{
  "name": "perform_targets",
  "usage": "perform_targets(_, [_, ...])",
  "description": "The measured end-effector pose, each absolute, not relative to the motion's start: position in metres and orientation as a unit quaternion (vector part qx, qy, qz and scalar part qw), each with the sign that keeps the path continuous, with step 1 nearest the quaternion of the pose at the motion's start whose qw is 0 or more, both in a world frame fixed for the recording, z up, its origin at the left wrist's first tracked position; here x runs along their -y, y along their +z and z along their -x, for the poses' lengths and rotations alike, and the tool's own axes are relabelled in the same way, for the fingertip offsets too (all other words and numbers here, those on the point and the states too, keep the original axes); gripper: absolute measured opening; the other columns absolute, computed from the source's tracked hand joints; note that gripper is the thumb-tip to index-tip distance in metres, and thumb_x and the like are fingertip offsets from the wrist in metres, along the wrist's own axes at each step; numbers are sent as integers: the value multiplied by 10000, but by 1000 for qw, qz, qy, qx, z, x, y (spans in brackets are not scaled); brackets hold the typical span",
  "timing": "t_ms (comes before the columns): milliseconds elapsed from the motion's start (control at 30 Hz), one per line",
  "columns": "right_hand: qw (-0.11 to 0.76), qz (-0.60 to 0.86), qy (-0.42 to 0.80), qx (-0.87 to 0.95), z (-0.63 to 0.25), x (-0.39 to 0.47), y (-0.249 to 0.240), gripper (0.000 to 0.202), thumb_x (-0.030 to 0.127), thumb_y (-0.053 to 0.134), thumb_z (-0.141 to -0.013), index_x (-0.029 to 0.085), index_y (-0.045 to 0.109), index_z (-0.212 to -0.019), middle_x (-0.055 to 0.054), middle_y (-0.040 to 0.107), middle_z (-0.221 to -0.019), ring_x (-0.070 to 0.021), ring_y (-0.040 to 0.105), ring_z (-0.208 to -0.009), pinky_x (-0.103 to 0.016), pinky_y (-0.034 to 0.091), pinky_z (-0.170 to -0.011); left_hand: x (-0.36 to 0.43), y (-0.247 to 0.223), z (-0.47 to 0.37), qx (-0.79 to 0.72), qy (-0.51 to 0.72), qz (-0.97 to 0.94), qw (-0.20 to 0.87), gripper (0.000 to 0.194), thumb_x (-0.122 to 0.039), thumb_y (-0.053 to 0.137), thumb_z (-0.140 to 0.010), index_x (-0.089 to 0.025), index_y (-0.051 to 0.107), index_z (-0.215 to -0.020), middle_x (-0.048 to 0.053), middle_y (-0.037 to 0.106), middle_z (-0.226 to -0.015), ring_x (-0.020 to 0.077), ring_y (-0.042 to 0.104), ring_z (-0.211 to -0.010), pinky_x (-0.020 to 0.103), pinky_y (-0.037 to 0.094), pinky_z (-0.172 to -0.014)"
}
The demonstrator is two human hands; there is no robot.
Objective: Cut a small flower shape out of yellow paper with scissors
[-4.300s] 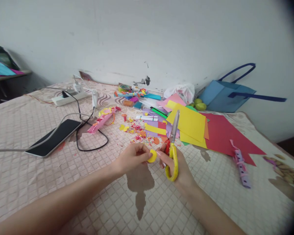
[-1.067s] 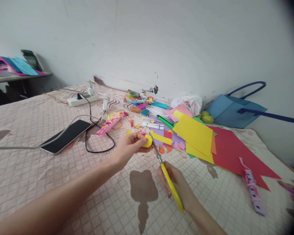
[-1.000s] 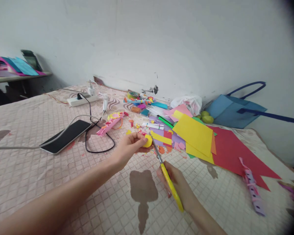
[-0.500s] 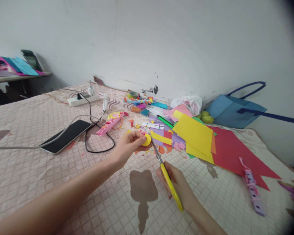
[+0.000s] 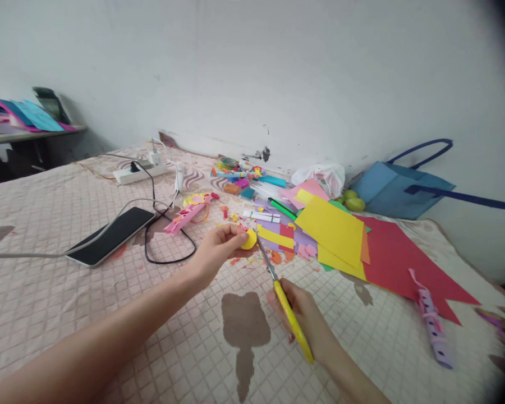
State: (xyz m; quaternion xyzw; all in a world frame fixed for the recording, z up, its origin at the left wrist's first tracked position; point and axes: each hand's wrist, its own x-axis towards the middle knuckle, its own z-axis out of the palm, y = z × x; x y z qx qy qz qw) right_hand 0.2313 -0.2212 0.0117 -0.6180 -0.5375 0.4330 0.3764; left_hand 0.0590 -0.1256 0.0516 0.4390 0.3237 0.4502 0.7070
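Observation:
Between the thumb and fingers of my left hand [image 5: 225, 244] is pinched a small rounded piece of yellow paper [image 5: 249, 240]. My right hand [image 5: 301, 311] grips a pair of scissors [image 5: 293, 321] with yellow handles. The metal blades point up and left, their tips at the right edge of the yellow piece. Whether the blades are parted there is too small to tell. Just behind lie a purple sheet [image 5: 305, 235], a yellow strip [image 5: 269, 234] on it and scattered paper scraps [image 5: 276, 256].
To the left lie a tablet-like black device [image 5: 111, 235], cables and a white power strip [image 5: 141, 173]. Yellow sheets [image 5: 332, 227] overlap a large red sheet [image 5: 408, 261] on the right. A blue bag [image 5: 404, 191] stands by the wall. A purple paper strip [image 5: 434, 325] lies at the right.
The whole view has shifted slightly. The yellow piece appears turned a little in my left hand beside the scissor tips; both hands keep their holds.

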Motion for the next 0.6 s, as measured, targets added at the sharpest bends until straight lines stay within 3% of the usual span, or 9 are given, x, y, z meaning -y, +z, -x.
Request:
perform_targets(233, [369, 623, 433, 537, -233, 221, 7, 290, 462, 606, -753, 204, 506, -667, 82, 380, -449, -68, 329, -350, -203, 299, -331, 121, 50, -57, -324, 446, -444, 707, 232, -287, 705, -727, -131, 541, -776, 38, 683, -799, 154, 677, -752, 301, 534, -774])
perform_targets(400, [363, 627, 482, 492, -231, 219, 10, 350, 507, 616, -729, 218, 426, -670, 109, 336, -432, -63, 322, -310, -196, 327, -295, 123, 48, -58, -331, 437, -447, 707, 232, -291, 707, -723, -135, 539, -760, 37, 673, -783, 161, 674, -763, 306, 528, -775])
perform_targets(600, [449, 577, 511, 452, -229, 216, 20, 396, 527, 659, -683, 207, 427, -714, 101, 407, -506, -41, 330, -341, -188, 355, -330, 138, 41, -67, -331, 381, -472, 723, 217, -305, 703, -714, -138, 566, -738, 19, 628, -767, 134, 622, -733, 318, 522, -760])
